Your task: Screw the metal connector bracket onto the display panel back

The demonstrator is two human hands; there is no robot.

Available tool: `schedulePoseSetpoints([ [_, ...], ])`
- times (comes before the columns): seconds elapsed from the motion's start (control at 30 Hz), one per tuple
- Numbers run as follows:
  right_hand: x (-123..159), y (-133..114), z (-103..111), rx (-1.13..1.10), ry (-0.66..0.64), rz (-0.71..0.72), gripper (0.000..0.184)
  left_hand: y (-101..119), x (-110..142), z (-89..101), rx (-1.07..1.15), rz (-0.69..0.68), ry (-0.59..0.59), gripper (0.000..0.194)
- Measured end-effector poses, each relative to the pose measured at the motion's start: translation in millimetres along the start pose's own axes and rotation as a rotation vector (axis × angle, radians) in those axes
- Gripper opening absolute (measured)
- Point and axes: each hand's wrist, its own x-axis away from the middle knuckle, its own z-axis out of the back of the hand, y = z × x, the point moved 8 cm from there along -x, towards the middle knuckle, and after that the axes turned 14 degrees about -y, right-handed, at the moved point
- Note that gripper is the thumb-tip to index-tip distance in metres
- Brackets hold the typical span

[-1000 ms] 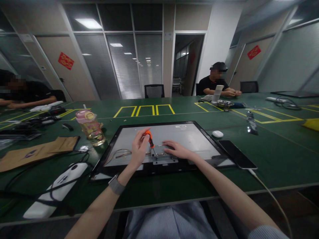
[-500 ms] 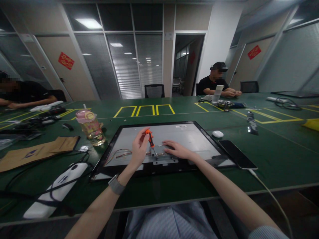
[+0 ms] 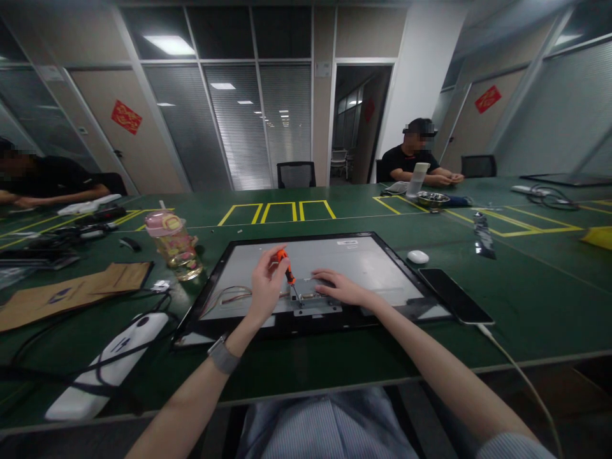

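My left hand (image 3: 268,284) is closed around the orange and black handle of a screwdriver (image 3: 287,268). The shaft points down, its tip at the left part of a small metal bracket (image 3: 315,308). That bracket lies along the near edge of a flat display panel (image 3: 363,261), grey-backed with a black frame. My right hand (image 3: 342,287) rests over the panel, fingers stretched out and fingertips by the bracket's upper edge. Thin coloured wires (image 3: 234,292) run across the panel left of the bracket, partly hidden behind my left hand.
Right of the panel lie a phone (image 3: 454,296) on a white cable and a white earbud case (image 3: 417,257). To the left are a pink-lidded bottle (image 3: 174,245), a brown paper bag (image 3: 76,293) and a white power strip (image 3: 115,363). Two people sit across the green table (image 3: 306,366).
The screwdriver's handle and the fingers of my left hand have shifted slightly to the left. My right hand and the panel stay where they were.
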Motion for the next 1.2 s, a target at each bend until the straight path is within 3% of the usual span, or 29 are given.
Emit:
schedulePoseSetpoints([
  [0.27, 1.2, -1.6, 1.0, -0.001, -0.007, -0.023, 0.050, 2.5, 1.2, -7.1, 0.084, 0.029, -0.056, 0.035],
  [0.47, 0.2, 1.1, -0.1, 0.002, -0.002, -0.006, 0.050, 1.7, 1.5, 0.3, 0.005, -0.002, 0.017, 0.030],
  [0.7, 1.4, 0.6, 0.4, -0.002, -0.013, -0.032, 0.052, 4.0, 1.1, -0.8, 0.048, -0.015, -0.007, 0.029],
  [0.87, -0.4, 1.4, -0.5, 0.005, -0.001, -0.010, 0.049, 3.1, 0.6, 1.3, -0.040, -0.040, 0.010, 0.026],
  [1.2, 1.1, -0.8, 0.4, 0.007, -0.008, -0.020, 0.052, 1.8, 1.5, -8.0, 0.113, -0.020, -0.086, 0.030],
])
